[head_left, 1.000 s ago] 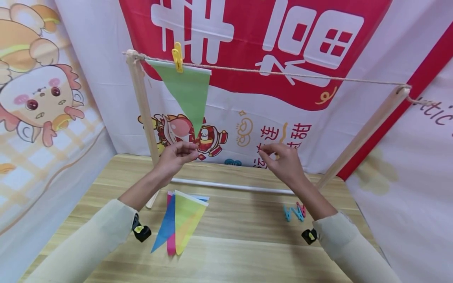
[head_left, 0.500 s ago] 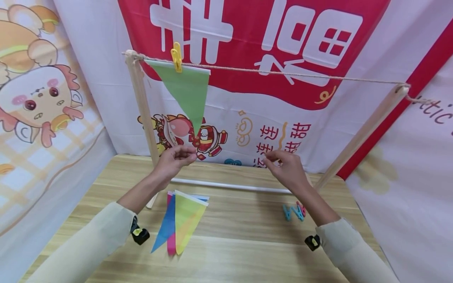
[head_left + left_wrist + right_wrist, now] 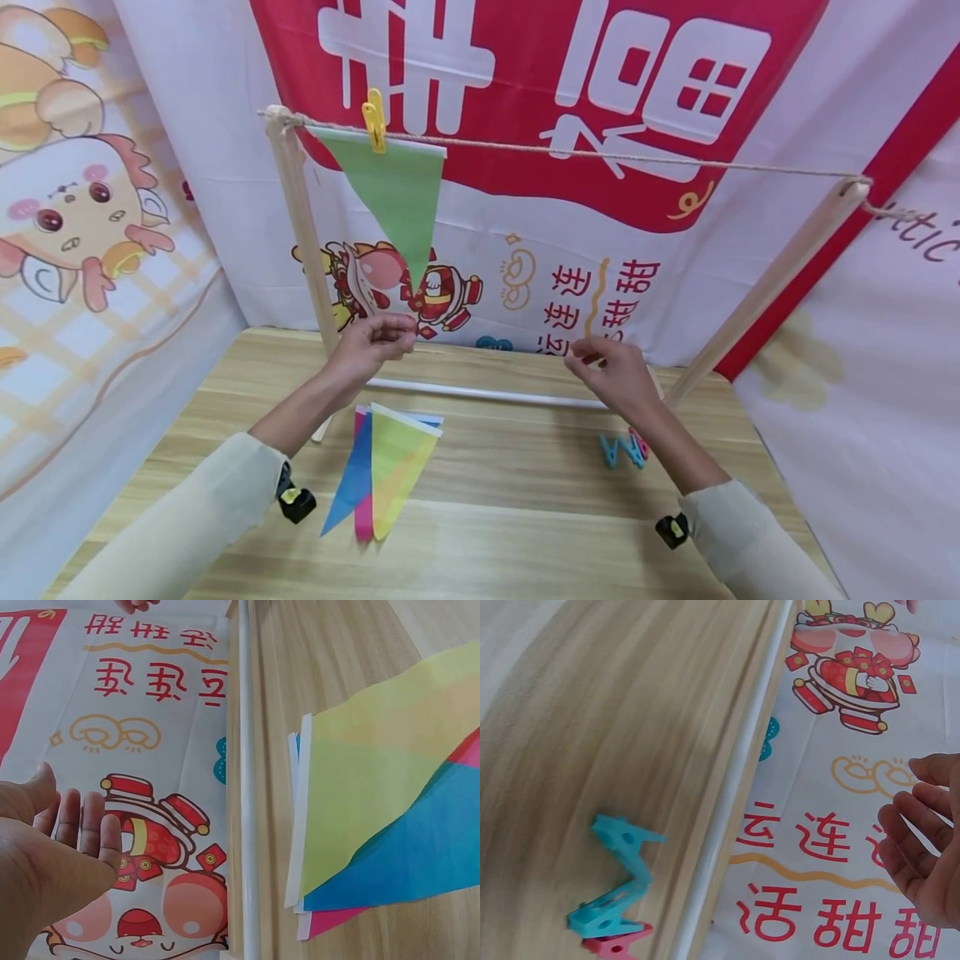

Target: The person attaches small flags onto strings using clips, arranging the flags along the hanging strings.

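My left hand [image 3: 371, 346] hovers just below the tip of a green triangular pennant [image 3: 401, 187], its fingers loosely bent and holding nothing. That pennant hangs from a twine line [image 3: 540, 148] under a yellow clothespin [image 3: 375, 125]. Farther right, my right hand [image 3: 617, 375] is raised above the table with relaxed fingers and nothing in its grasp. Below the left hand lies an overlapping stack of pennants, a yellow pennant [image 3: 401, 467] over a blue pennant [image 3: 347, 487] and a pink pennant [image 3: 363, 521]. Two blue clothespins [image 3: 626, 840] and a pink clothespin [image 3: 619, 943] lie close together below the right hand.
Two wooden posts, a left post [image 3: 303, 217] and a right post [image 3: 772, 283], carry the twine. A white rod [image 3: 487, 393] runs low between them near the back of the wooden table [image 3: 510, 550]. Printed cloth [image 3: 495, 217] hangs behind and at both sides.
My right hand has drifted down and slightly right, away from the left hand. The left hand has sunk slightly below the green pennant's tip. The pennants and clothespins stay put.
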Motion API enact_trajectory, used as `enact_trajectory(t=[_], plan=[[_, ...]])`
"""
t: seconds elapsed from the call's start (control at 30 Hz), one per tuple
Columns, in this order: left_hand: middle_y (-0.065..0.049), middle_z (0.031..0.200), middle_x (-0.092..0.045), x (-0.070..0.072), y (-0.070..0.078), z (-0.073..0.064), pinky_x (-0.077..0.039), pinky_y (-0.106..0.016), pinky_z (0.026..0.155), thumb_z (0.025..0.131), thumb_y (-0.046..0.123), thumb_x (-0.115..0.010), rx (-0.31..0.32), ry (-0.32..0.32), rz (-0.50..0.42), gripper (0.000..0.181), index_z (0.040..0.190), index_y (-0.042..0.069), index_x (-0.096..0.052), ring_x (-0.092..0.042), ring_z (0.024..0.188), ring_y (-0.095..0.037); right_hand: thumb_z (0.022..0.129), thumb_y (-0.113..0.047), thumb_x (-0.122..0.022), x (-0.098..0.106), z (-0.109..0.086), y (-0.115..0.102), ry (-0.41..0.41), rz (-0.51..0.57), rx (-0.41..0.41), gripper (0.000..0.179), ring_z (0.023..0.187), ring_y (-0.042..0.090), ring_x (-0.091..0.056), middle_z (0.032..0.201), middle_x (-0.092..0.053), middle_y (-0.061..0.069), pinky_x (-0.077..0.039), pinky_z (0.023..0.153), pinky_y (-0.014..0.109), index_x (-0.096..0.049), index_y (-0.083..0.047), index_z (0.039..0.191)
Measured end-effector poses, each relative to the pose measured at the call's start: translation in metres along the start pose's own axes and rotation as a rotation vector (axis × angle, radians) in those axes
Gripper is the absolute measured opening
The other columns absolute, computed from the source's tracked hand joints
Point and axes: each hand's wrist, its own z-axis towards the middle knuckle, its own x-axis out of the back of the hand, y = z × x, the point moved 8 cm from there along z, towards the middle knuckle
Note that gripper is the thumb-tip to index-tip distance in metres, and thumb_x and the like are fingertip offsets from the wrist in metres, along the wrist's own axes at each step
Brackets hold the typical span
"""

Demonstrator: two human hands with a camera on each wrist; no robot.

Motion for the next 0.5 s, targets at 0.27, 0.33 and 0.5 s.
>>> enact_trajectory(t=[0.27, 0.33, 0.5], plan=[[0.002, 0.119, -0.073, 0.001, -0.01, -0.001, -0.064, -0.022, 0.095, 0.113, 0.022, -0.073, 0.031, -0.017, 0.013, 0.037, 0.144, 0.002, -0.066, -0.074, 0.106, -0.009, 0.103, -0.029, -0.085, -0.005, -0.01, 0.02, -0.074, -0.033, -0.082, 0.03, 0.098, 0.03, -0.084, 0.115, -0.087, 0.012, -0.07, 0.082, 0.047, -0.083, -0.006, 0.123], [0.001, 0.119, -0.073, 0.001, -0.013, -0.002, -0.065, -0.022, 0.094, 0.114, 0.023, -0.072, 0.046, -0.018, 0.029, 0.041, 0.147, 0.0, -0.065, -0.074, 0.105, -0.009, 0.103, -0.03, -0.085, -0.007, -0.012, 0.024, -0.094, -0.052, -0.093, 0.03, 0.097, 0.029, -0.084, 0.114, -0.087, 0.011, -0.069, 0.082, 0.046, -0.083, -0.007, 0.123], [-0.002, 0.12, -0.073, 0.001, -0.017, -0.004, -0.066, -0.03, 0.099, 0.115, 0.024, -0.07, 0.072, -0.015, 0.063, 0.047, 0.152, -0.003, -0.062, -0.074, 0.105, -0.01, 0.102, -0.026, -0.086, -0.008, -0.017, 0.031, -0.12, -0.061, -0.094, 0.027, 0.094, 0.028, -0.083, 0.107, -0.087, 0.011, -0.067, 0.08, 0.042, -0.083, -0.005, 0.119]])
